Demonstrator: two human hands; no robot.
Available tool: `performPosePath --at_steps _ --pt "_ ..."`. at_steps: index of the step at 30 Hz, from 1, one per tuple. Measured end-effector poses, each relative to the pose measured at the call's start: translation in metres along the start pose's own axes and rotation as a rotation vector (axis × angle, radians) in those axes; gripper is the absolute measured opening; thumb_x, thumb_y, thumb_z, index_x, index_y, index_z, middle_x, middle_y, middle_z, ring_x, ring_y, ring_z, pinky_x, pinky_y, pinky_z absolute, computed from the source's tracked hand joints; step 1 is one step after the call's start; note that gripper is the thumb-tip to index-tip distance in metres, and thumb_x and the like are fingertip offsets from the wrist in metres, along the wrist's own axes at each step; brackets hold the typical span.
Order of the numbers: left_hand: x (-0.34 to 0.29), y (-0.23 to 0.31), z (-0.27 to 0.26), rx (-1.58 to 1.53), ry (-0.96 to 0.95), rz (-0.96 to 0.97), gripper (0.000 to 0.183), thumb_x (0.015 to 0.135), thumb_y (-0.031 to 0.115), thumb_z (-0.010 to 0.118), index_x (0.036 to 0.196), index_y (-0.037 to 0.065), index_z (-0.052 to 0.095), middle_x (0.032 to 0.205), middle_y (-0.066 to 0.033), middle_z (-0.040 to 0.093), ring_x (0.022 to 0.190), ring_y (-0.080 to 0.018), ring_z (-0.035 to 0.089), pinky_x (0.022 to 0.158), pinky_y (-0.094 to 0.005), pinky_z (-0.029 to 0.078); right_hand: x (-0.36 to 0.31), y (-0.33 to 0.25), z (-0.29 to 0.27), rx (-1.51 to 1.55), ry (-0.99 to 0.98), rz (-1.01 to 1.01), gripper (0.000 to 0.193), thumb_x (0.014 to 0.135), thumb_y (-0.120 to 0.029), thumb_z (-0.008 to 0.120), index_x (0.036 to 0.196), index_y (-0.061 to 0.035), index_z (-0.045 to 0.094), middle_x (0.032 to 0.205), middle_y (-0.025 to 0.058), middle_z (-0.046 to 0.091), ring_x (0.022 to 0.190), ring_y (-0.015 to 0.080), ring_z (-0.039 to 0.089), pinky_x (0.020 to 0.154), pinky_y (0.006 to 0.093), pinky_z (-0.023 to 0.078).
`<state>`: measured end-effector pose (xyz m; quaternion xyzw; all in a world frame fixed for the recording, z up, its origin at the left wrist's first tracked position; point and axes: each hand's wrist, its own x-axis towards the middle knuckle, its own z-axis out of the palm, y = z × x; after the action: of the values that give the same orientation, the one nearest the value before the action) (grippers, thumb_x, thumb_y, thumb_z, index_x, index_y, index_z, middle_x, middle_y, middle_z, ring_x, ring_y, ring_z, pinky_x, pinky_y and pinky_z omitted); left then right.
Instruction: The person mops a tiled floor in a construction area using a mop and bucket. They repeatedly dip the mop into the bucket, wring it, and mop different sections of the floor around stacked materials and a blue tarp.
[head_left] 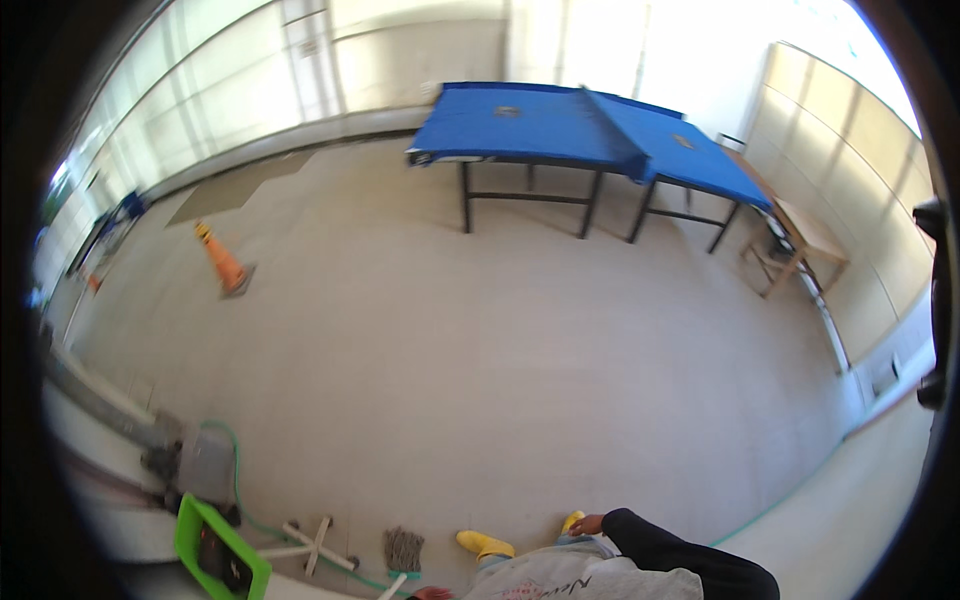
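Observation:
At the lower edge, my left hand (432, 594) is mostly cut off by the frame, so its fingers do not show clearly. Just left of it, a string mop (404, 551) rests on the floor with grey strands, and its pale handle runs out of the bottom edge. I cannot tell whether the hand touches that handle. My right hand (588, 525) hangs in front of my body below a black sleeve, fingers loosely extended with nothing visible in them. Beneath are my yellow boots (487, 544).
A table-tennis table (540, 125) under a blue cover stands at the far side, beside a wooden desk (808, 232). An orange cone (223, 262) is at left. Nearer lie a green hose (237, 470), a white cross-shaped base (314, 546) and a green-framed object (256, 572).

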<state>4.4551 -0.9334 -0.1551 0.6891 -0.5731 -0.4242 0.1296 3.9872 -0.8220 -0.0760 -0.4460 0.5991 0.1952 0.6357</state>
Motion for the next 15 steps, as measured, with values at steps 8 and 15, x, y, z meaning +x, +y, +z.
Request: performPosePath --at_steps 8,15 --pt "0.078 0.049 -0.043 -0.472 -0.074 -0.265 0.026 0.095 0.03 0.049 0.101 0.014 0.07 0.102 -0.0109 0.071 0.093 -0.0333 0.067 0.074 -0.052 0.056 -0.062 0.161 0.067 0.323 0.236 -0.141 0.065 0.097 -0.066 0.045 0.13 -0.0144 0.067 0.13 0.0111 0.067 0.124 0.0303 0.06 0.108 0.0403 0.044" --pt "0.083 0.247 0.212 -0.443 -0.354 -0.167 0.044 0.093 0.029 0.063 0.135 0.017 0.055 0.116 -0.0134 0.065 0.096 -0.0354 0.064 0.063 -0.0504 0.053 -0.078 0.375 0.106 1.34 0.445 0.214 0.04 0.098 -0.04 0.061 0.133 -0.0204 0.058 0.108 0.0083 0.07 0.088 0.0256 0.069 0.074 0.0435 0.058"
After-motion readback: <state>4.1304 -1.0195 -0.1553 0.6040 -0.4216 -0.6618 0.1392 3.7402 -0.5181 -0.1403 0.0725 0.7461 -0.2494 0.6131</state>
